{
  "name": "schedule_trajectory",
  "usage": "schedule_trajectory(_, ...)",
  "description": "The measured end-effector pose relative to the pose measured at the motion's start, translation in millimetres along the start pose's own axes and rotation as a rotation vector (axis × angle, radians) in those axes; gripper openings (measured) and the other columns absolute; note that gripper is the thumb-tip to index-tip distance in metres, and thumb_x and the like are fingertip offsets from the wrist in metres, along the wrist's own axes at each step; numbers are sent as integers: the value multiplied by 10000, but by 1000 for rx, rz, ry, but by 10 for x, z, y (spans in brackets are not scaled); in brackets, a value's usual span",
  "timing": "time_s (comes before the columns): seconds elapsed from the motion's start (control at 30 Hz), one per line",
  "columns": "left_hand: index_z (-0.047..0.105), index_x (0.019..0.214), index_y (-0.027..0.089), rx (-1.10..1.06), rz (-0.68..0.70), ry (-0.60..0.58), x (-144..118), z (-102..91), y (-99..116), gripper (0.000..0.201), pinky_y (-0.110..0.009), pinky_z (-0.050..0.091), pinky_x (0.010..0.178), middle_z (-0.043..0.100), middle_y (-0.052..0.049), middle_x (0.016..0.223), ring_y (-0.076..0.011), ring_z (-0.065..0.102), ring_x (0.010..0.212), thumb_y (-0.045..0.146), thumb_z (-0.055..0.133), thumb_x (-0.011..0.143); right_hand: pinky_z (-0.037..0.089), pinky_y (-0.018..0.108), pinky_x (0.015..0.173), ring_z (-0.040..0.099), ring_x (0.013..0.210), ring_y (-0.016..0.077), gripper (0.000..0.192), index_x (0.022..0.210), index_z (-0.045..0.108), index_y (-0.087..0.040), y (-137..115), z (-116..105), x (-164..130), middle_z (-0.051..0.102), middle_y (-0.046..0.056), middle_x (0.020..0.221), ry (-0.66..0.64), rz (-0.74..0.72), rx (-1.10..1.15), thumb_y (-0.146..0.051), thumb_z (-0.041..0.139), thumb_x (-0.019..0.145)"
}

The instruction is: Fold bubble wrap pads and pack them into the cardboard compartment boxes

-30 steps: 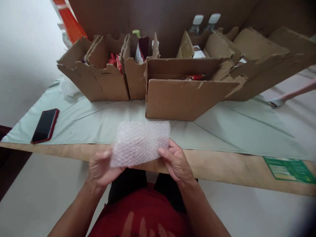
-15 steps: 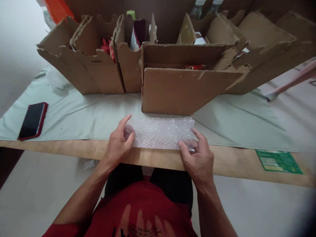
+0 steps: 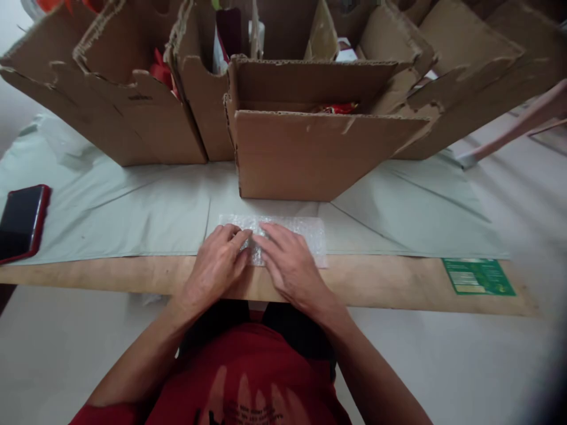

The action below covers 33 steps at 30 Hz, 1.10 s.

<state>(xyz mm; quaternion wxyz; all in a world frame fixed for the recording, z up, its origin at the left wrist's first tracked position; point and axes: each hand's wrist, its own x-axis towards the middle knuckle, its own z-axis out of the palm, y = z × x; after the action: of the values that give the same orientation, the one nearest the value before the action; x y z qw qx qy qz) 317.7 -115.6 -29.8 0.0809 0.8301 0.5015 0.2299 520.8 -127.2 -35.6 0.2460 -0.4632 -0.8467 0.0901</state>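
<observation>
A sheet of clear bubble wrap (image 3: 310, 234) lies flat on the pale green cover at the table's near edge. My left hand (image 3: 217, 267) rests palm down on its left part. My right hand (image 3: 287, 265) lies flat on its middle, fingers spread and pointing away from me. The two hands touch at the fingertips. Neither hand grips anything; both press on the sheet. Straight behind the wrap stands an open cardboard box (image 3: 319, 153) with something red inside.
Several more open cardboard boxes (image 3: 133, 118) with packets line the back. A phone in a red case (image 3: 20, 221) lies at far left. A green label (image 3: 478, 276) sits on the wooden table edge (image 3: 398, 283) at right. A pinkish pole (image 3: 514, 127) slants in at right.
The bubble wrap went from held up in both hands to lying flat on the table. My hands moved from its ends to its middle and now lie flat on it.
</observation>
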Motion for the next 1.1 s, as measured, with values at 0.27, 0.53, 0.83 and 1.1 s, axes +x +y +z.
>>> schedule_trajectory(0.27,706,1072,197,10,-70,-106,46,137,-111,201,-394,558,840,680,-115,1086,-271,636,987,153,596,909,490,563,992,645,1286,380,365,1241,713,-173,659,-329,-634,722,172,1335,102,330,-229,-337,443,1058)
schedule_trajectory(0.53,663,1197,205,-24,-172,66,-100,-123,-172,239,-373,560,874,661,-102,1160,-243,664,997,271,569,988,460,510,999,609,1283,367,380,1299,677,-167,742,-367,-206,664,169,1421,9,317,-211,-322,488,1008)
schedule_trajectory(0.83,614,864,213,115,-275,27,-185,30,-183,123,-409,538,817,635,-87,926,-272,618,887,293,550,932,453,451,916,667,1097,310,184,889,660,-196,756,-215,-199,740,148,1250,105,304,-129,-280,523,979)
schedule_trajectory(1.1,580,951,244,-215,-481,75,-194,-73,-107,145,-297,516,626,684,-3,771,-191,677,660,359,525,883,524,332,745,659,764,186,208,1071,655,-233,460,-378,-347,709,34,888,163,570,425,-379,634,924)
